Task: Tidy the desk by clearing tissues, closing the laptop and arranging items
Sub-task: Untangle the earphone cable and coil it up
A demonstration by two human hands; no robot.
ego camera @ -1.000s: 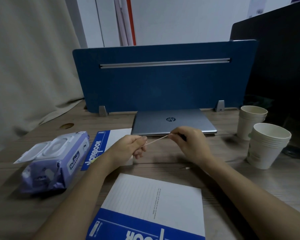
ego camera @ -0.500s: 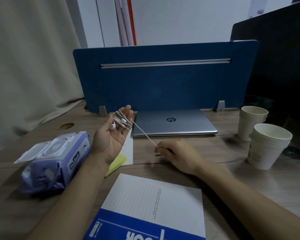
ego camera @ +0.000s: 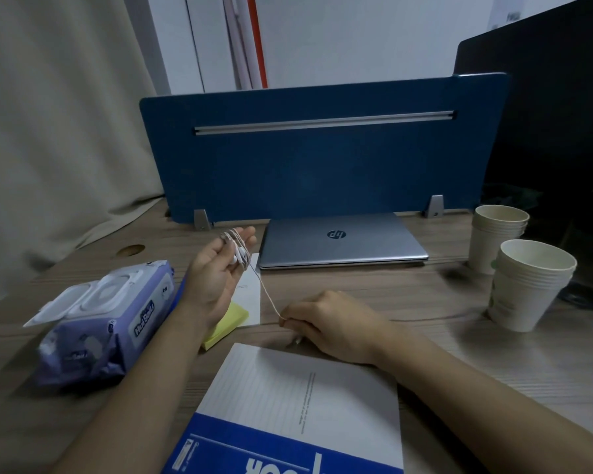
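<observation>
White wired earphones (ego camera: 237, 252) are coiled round the fingers of my left hand (ego camera: 216, 278), which is raised palm up over a notebook. Their cable (ego camera: 266, 294) runs taut down to my right hand (ego camera: 326, 323), which pinches its end low over the desk. The grey laptop (ego camera: 343, 239) lies closed against the blue divider. A purple wet-wipes pack (ego camera: 107, 319) with its lid flipped open sits at the left.
A blue-and-white notebook (ego camera: 298, 405) lies at the front; another (ego camera: 250, 295) with a yellow sticky-note pad (ego camera: 226, 325) is under my left hand. Two stacks of paper cups (ego camera: 524, 285) stand at the right. A blue divider (ego camera: 322, 155) backs the wooden desk (ego camera: 425, 302); a dark monitor stands far right.
My hands were close together pulling the cable taut. My left hand has since lifted and opened with the earphones wound round its fingers, and my right hand has dropped toward the desk with the cable end.
</observation>
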